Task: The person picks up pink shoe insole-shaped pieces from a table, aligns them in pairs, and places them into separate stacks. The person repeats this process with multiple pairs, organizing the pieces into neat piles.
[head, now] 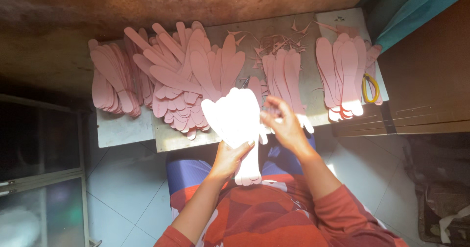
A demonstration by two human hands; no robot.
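Note:
My left hand (229,157) grips a fanned stack of pink shoe insoles (238,121), washed nearly white by sunlight, held upright over my lap. Just right of the stack, my right hand (283,123) hovers with its fingers apart at the stack's upper right edge. I cannot tell whether it pinches an insole. Both sleeves are red-orange.
A low grey table (122,129) carries several piles of pink insoles: a big spread pile (181,75) at left, a middle pile (284,73) and a right pile (342,73). Thin pink offcuts (274,41) lie at the back. Yellow-handled scissors (370,87) rest by the right pile. White floor tiles lie below.

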